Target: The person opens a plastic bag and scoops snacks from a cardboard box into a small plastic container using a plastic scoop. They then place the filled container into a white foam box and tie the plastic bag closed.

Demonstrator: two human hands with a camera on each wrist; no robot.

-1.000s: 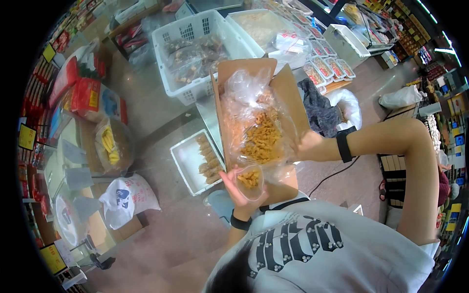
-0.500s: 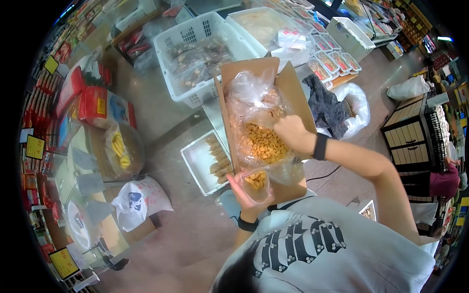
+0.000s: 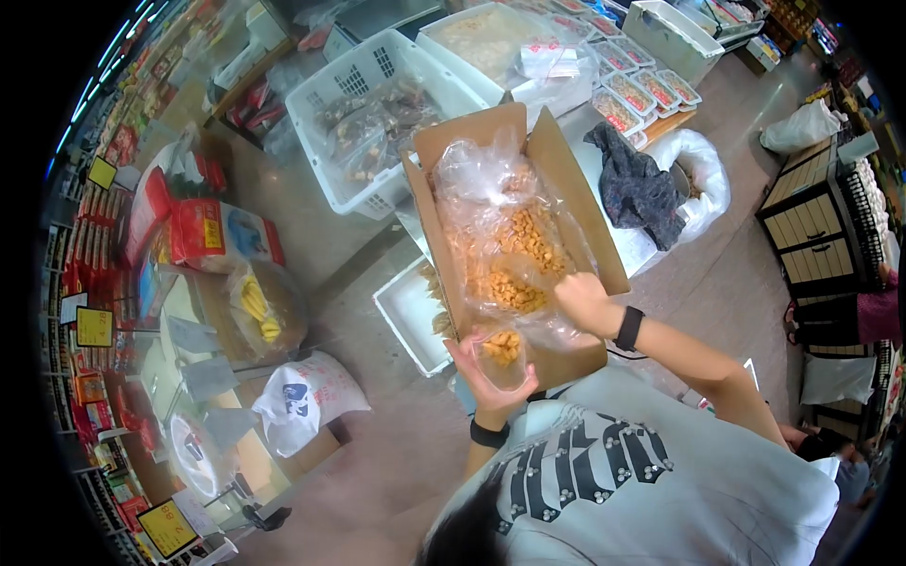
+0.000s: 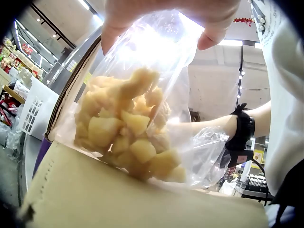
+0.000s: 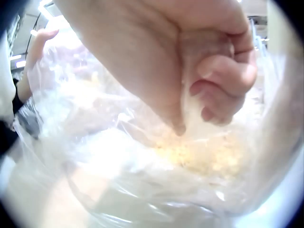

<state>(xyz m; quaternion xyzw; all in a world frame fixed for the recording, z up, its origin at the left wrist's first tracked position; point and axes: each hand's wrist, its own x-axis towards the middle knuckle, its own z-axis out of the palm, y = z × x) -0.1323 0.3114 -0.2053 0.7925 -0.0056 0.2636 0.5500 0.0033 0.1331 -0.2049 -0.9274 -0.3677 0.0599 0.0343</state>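
Observation:
The left hand (image 3: 486, 377) holds a small clear bag (image 3: 503, 373) with yellow-orange chunks in it, against the near end of an open cardboard box (image 3: 615, 269). In the left wrist view, its fingers (image 4: 209, 38) grip the bag's top, and the chunks (image 4: 128, 123) sit at the bottom. The right hand (image 3: 587, 304) is over the box's right side. The right wrist view shows that hand (image 5: 156, 52) with fingers curled round a translucent object (image 5: 194, 111), perhaps a scoop handle, above blurred yellow pieces (image 5: 204, 154). A large plastic liner (image 3: 486, 179) holds more orange chunks (image 3: 519, 292).
Beyond the box's left side stands a white basket (image 3: 311, 118) of bagged goods. A white tray (image 3: 406, 316) lies left of the box. Dark cloth (image 3: 637, 189) and wrapped trays (image 3: 651, 90) are to the right. A white sack (image 3: 316, 391) stands at lower left.
The right hand moved from the box's right edge inward over the chunks, then back slightly toward the body. The left hand still holds the small bag by the box. The head view has shifted.

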